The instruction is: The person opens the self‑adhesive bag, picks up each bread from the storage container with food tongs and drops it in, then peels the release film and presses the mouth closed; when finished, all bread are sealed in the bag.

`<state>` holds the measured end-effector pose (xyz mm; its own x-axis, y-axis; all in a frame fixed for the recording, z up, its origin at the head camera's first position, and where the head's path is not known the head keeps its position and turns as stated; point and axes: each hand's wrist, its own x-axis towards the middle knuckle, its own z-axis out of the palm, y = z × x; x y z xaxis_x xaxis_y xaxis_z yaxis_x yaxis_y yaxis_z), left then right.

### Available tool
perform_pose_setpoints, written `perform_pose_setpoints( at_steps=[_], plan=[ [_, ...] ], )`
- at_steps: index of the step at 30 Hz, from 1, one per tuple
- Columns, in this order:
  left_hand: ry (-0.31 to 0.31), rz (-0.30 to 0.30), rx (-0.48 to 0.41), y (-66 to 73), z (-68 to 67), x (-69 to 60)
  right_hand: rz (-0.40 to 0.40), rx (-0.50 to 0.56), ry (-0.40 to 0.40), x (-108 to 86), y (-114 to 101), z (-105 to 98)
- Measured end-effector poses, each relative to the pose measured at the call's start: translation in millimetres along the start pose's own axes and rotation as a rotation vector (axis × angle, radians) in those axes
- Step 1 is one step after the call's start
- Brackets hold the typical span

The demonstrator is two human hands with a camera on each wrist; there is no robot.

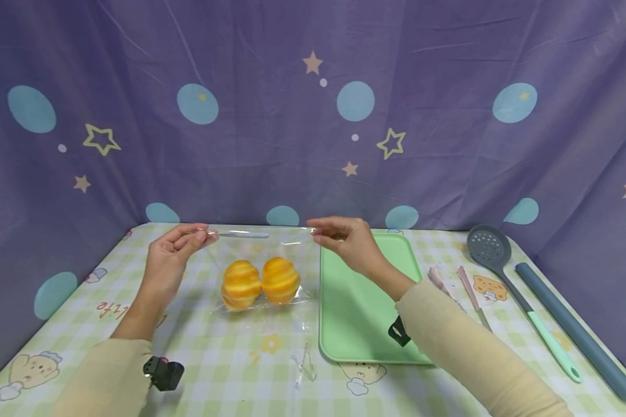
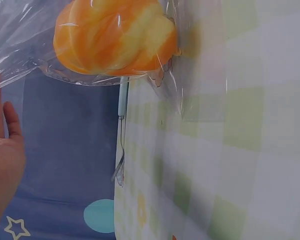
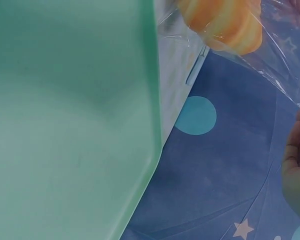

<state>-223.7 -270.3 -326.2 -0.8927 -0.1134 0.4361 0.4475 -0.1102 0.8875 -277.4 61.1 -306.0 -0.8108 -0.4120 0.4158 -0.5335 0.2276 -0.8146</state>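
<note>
Two round bread rolls [image 1: 241, 285], orange-yellow and striped, sit side by side in a clear plastic bag [image 1: 292, 246] in the head view. At the bag's upper left corner, my left hand [image 1: 169, 258] pinches the film between thumb and fingers. My right hand [image 1: 350, 246] pinches the upper right corner, beside the green tray [image 1: 365, 313]. The film is drawn wide between both hands, with the rolls low in it. One roll [image 2: 115, 37] shows close up through the plastic in the left wrist view. Whether the bag's bottom touches the table cannot be told.
Behind the bag lies a utensil with a pale blue handle [image 1: 247, 235]. Thin clear strips [image 1: 305, 368] lie in front. On the right are pink-ended utensils [image 1: 469, 286], a skimmer [image 1: 489, 249] with a green handle, and a dark grey rod [image 1: 574, 330]. A purple curtain [image 1: 271, 162] stands behind.
</note>
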Motion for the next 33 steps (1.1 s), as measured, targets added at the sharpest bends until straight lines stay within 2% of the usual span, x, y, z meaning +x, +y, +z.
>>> perform_pose_setpoints(
  at_steps=[2, 6, 10, 19, 27, 33],
  plan=[
    [-0.010, 0.000, 0.005, -1.3, -0.4, 0.1, 0.004, -0.004, 0.002, -0.2, 0, 0],
    [-0.039, -0.013, 0.072, -4.3, -1.1, -0.1, 0.009, -0.007, -0.002, -0.8, 0, -1],
    [-0.033, -0.019, 0.109, -5.5, -0.6, -0.6, 0.024, -0.022, -0.024, 0.0, 0, -2],
    [-0.010, 0.001, 0.107, -10.1, 1.4, -0.6, 0.079, -0.113, -0.086, 0.2, 2, -4],
    [-0.019, 0.040, 0.058, -12.8, 3.1, -2.9, 0.082, -0.092, -0.058, -0.8, 6, -2],
    [0.048, 0.011, 0.067, -11.3, 6.7, -2.5, 0.076, -0.080, -0.043, -0.9, 8, -1]
  ],
)
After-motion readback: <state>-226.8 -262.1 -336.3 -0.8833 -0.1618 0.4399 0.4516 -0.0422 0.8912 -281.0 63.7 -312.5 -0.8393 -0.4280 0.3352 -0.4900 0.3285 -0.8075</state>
